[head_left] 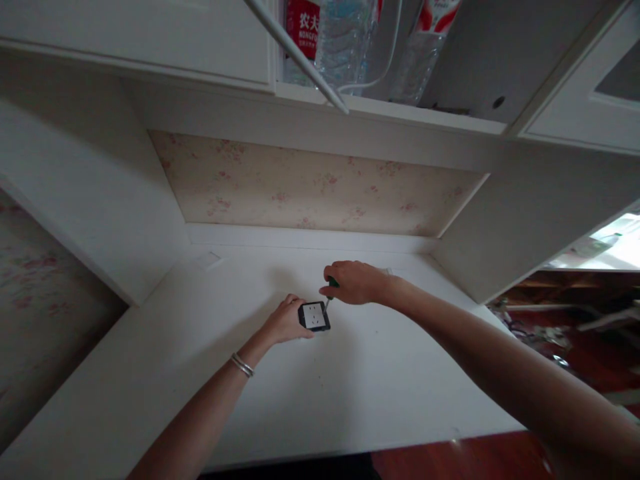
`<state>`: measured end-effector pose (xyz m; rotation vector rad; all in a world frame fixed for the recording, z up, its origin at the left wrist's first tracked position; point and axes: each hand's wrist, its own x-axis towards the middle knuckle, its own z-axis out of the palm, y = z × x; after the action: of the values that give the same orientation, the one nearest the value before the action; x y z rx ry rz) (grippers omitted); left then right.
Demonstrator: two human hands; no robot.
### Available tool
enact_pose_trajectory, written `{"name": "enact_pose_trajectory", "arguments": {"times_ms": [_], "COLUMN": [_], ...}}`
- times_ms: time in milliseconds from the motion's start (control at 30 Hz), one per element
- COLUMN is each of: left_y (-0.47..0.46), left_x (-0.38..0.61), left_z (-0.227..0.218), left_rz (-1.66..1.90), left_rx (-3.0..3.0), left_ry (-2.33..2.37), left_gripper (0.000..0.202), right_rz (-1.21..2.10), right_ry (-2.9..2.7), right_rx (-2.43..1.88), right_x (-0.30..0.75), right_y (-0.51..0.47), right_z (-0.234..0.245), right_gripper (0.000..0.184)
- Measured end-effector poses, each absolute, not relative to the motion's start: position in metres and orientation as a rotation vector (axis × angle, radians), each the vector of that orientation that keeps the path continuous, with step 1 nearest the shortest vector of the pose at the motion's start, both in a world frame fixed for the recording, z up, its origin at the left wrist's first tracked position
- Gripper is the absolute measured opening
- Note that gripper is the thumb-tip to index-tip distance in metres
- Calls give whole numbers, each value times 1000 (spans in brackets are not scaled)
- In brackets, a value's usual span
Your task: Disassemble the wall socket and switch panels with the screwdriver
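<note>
A wall socket with a white face and a dark frame is over the white tabletop, its slotted side facing up. My left hand grips its left edge, fingers behind and thumb along the near side. A silver bangle circles that wrist. My right hand is closed around the dark green handle of a screwdriver. The thin metal shaft slants down to the socket's right edge, where the tip seems to meet the frame. Whether a screw sits there is too small to tell.
White tabletop spreads around both hands, with a small square plate at its back left. Overhead, a shelf holds several plastic bottles, and a white rod juts below. Side panels flank the table.
</note>
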<state>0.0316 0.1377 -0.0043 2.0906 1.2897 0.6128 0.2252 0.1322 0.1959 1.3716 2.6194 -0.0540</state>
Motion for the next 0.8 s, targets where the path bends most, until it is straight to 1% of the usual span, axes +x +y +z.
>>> {"name": "enact_pose_trajectory", "arguments": {"times_ms": [100,133,233,300,400,500,667,800], "left_y": [138,139,139,139,137,136,135,133], "left_x": [33,33,34,34,34,35,37,36], "left_z": [-5,-5,-8,-9,-10,-8,-3,2], "left_rz": [635,639,660,678,704,731,790,837], "left_rx": [2101,2103,2106,2108,2120,2135,2131,2093], "left_ry": [1319,1318,1309,1318,1341,1342,1341,1354], "left_gripper": [74,74,73,74,75,73,71,73], "right_rz": [-37,-45,-68,-60,-57,-47,-80,-162], "right_ry": [2682,2699,2679,2661,2687,2720,2916,3070], "right_rx": [1300,1278,1324,1368,1338,1362,1556,1894], "right_x": [225,226,228,228,228,229,241,263], "right_y": [133,133,132,132,132,131,128,128], "right_z": [194,194,194,193,192,195,201,183], "right_gripper": [21,22,32,29,19,21,17,16]}}
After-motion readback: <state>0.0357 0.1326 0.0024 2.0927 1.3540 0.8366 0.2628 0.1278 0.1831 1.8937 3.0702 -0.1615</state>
